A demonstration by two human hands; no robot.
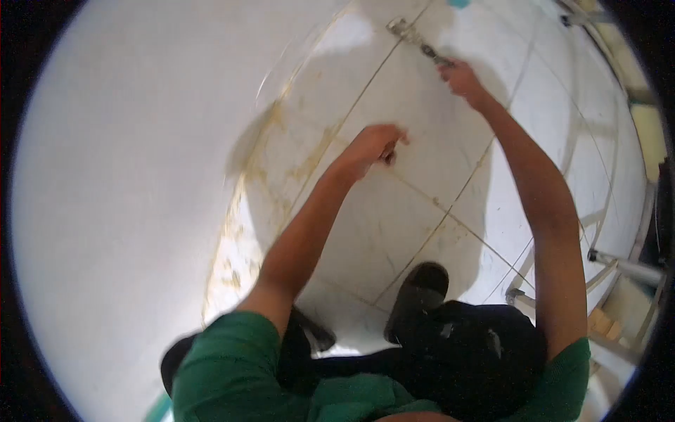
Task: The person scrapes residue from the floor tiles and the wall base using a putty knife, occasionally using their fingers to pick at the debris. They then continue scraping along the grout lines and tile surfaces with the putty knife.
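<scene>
My right hand (464, 86) is closed around the dark handle of a scraper (427, 50). The tool's pale, flat head (398, 27) lies over a joint in the tiled floor (422, 112). My left hand (374, 149) hangs over the tiles near the middle of the view, its index finger and thumb apart and the other fingers curled. I see nothing held in it. Yellowish-brown smears (309, 165) mark the tiles to its left, along the foot of the white wall (140, 169).
My shoe (422, 288) and crouched, dark-trousered leg (471, 337) are close below. At the right stand metal legs (622, 264) of a ladder or frame. A small blue-green item (458, 3) shows at the top edge.
</scene>
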